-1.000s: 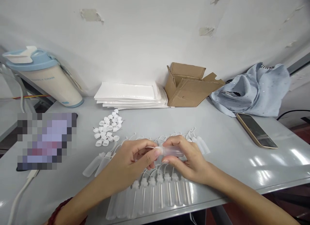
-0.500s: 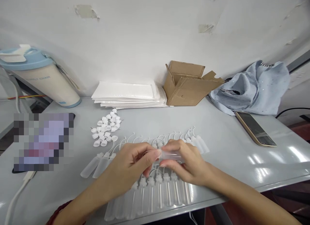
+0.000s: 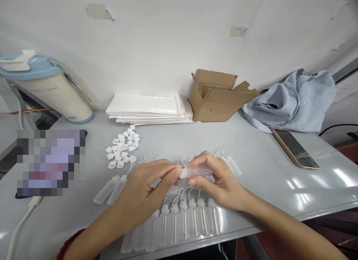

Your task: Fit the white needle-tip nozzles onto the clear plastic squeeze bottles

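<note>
A small translucent plastic squeeze bottle [image 3: 201, 171] lies sideways between my hands. My right hand [image 3: 216, 176] is closed around its body, with thumb below and fingers above. At its left end sits a white cap [image 3: 184, 173], pinched between the thumb and fingers of my left hand [image 3: 156, 181]. Beneath my hands, a row of similar bottles [image 3: 184, 221] with thin white straps lies along the front edge. Another row lies behind, partly hidden by my hands; two of its bottles [image 3: 106, 189] show at the left. Loose white caps [image 3: 125, 146], some with thin metal needles, are heaped behind my left hand.
White padded envelopes [image 3: 145, 105] are stacked by the wall, beside an open cardboard box [image 3: 220, 103]. A blue cloth bag [image 3: 293, 103] and a phone [image 3: 296, 148] lie right. A tumbler [image 3: 53, 90] and a blurred-out device [image 3: 53, 165] with a cable stand left.
My fingers have shifted on the bottle, and more of the white cap shows between my hands. My right hand has turned slightly. The things on the table have stayed put.
</note>
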`<act>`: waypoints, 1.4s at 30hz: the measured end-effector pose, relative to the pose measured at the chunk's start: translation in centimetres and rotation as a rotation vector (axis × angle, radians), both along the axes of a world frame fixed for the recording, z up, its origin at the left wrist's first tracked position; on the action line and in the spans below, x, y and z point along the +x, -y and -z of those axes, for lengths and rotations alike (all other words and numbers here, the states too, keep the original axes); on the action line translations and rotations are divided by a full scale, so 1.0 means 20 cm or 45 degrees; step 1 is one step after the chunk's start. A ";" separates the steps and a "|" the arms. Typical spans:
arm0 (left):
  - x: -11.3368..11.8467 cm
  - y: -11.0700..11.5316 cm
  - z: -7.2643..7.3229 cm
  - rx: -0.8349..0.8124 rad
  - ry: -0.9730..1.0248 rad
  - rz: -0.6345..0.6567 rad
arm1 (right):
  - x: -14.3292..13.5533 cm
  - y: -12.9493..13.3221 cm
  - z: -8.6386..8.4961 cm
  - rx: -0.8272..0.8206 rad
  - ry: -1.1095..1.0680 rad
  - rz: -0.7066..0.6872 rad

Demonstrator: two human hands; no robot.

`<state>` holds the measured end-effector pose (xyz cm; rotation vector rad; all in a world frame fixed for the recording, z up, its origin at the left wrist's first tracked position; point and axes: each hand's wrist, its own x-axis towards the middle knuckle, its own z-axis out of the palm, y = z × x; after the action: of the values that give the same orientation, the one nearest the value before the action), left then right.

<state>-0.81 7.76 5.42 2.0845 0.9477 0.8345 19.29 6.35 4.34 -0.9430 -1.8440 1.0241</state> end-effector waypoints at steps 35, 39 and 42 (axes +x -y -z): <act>0.02 0.03 -0.01 -0.042 -0.109 0.089 | 0.01 0.01 -0.04 -0.295 -0.154 -0.070; 0.02 0.05 0.00 0.062 -0.064 0.153 | 0.02 0.00 -0.05 -0.199 -0.134 -0.153; 0.02 0.05 0.03 0.386 -0.078 0.103 | 0.02 0.00 -0.04 -0.234 -0.115 -0.098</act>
<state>-0.43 6.72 4.85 2.4021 0.8018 0.9230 19.65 6.28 5.08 -0.9221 -1.7453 1.2804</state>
